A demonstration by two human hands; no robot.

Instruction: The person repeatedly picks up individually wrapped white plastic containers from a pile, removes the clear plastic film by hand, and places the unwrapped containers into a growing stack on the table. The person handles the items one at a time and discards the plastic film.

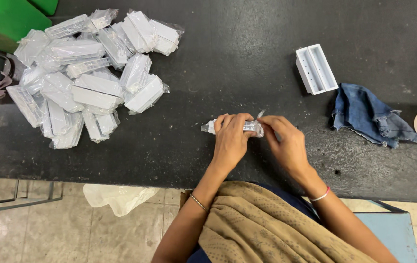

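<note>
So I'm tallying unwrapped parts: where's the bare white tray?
In the head view, the bare white tray lies upper right on the black table, just above the blue denim rag.

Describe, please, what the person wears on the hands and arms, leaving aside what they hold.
Both forearms are bare, with no sleeves in view, and there are no gloves. The left hand has a thin metal bangle on its wrist. The right hand has a slim pink and white bangle on its wrist. No rings can be made out on either hand. A tan patterned scarf lies between the arms.
</note>
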